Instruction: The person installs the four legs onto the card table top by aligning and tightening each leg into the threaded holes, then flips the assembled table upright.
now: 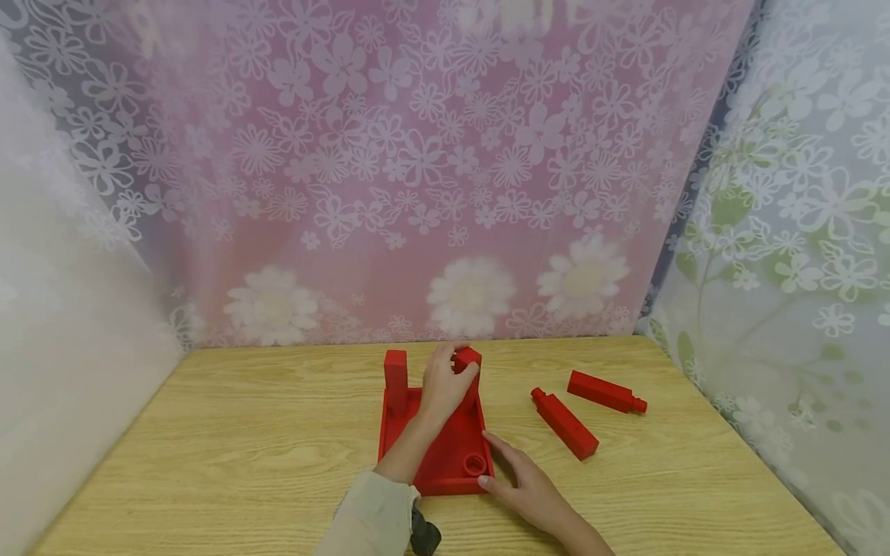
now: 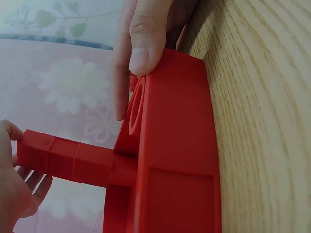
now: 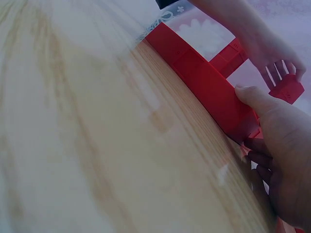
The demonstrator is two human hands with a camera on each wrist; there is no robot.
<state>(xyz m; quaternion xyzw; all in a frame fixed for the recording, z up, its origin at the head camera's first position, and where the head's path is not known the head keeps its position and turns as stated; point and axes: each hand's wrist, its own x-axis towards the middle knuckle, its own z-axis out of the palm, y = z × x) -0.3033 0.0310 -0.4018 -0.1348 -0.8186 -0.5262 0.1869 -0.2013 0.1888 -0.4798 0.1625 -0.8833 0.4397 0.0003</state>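
A red tray-like panel (image 1: 445, 488) with a raised rim lies on the wooden table. One square red post (image 1: 395, 378) stands upright at its back left corner. At the back right corner, my left hand (image 1: 445, 386) holds the top of a second upright red post (image 2: 73, 158), thumb and fingers about its sides. My right hand (image 1: 528, 486) grips the panel's near right corner, thumb on the front rim and fingers along the right side. Inside that corner is a round red socket (image 1: 475, 464). The foot of the held post is partly hidden by the left hand in the head view.
Two more red posts lie on the table (image 1: 264, 448) to the right: one post (image 1: 566, 426) slants toward me, the other post (image 1: 603, 391) lies farther back. Both have narrow, ridged ends. A flowered pink curtain (image 1: 417, 193) hangs behind the table.
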